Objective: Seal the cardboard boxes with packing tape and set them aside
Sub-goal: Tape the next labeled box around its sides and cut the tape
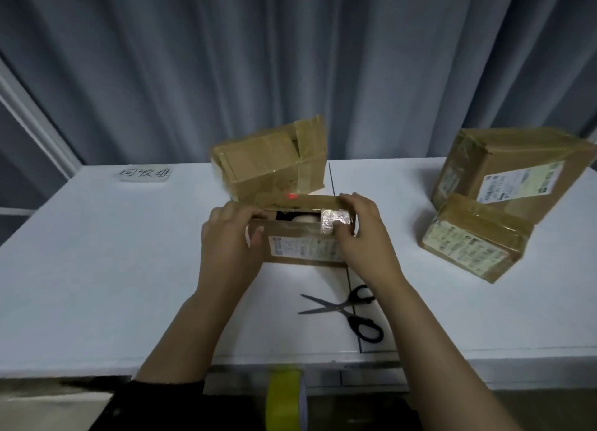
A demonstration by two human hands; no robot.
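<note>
My left-hand fingers (239, 210) curl over the top flap at the left end of the small box (303, 248), with the thumb against its front. My right-hand fingers (355, 201) hook over the back edge at the other end, and that thumb presses on a short strip of tape (334, 220) across the top seam. So my left hand (231, 236) and my right hand (363, 233) are both gripping the box, which sits mid-bench (113, 269) right in front of me. The flaps do not meet: a dark gap (287, 215) runs along the seam left of the strip, and something pale shows inside. I judge I am in the middle of sealing this one, with the seam only tacked at one end. Next I need to squeeze the flaps flush, hold them with one hand, and free the other for the yellow tape roll (286, 398) below the bench's near edge. The scissors (349, 311) lie open just right of my forearm. A taped box (271, 165) stands directly behind, and two more boxes, a large one (517, 169) and a smaller one (471, 240), sit well apart to my right.
</note>
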